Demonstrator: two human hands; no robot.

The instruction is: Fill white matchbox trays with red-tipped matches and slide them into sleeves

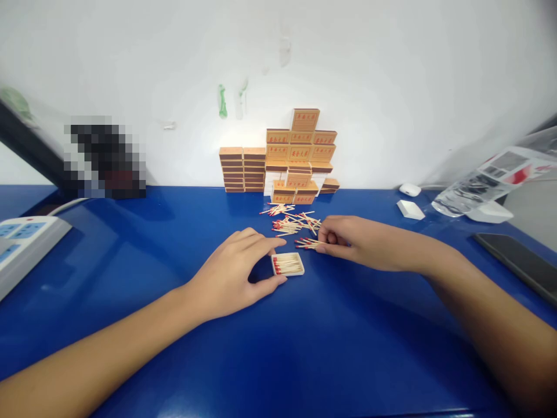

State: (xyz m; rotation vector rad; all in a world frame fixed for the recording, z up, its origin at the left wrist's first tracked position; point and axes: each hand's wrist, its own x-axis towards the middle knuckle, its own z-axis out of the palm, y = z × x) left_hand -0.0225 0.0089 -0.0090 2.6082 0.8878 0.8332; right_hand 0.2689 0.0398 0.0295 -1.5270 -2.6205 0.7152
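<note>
A small white matchbox tray (303,270) lies on the blue table, holding a layer of red-headed matches (288,263). My left hand (242,268) curves around its left end, thumb at the near edge and a finger at the far corner, with the forefinger stretched out past it. Just beyond and to the right, my right hand (348,239) pinches a few matches (306,243) by their plain ends, heads pointing left. Behind these, loose matches (290,224) are strewn in small heaps.
Stacked matchboxes (300,152) rise against the wall, beside two columns of closed boxes (242,170). At right are a plastic bottle (483,180), white earbud case (410,209), white mouse-shaped item (409,189) and dark phone (517,264). A power strip (30,249) sits left.
</note>
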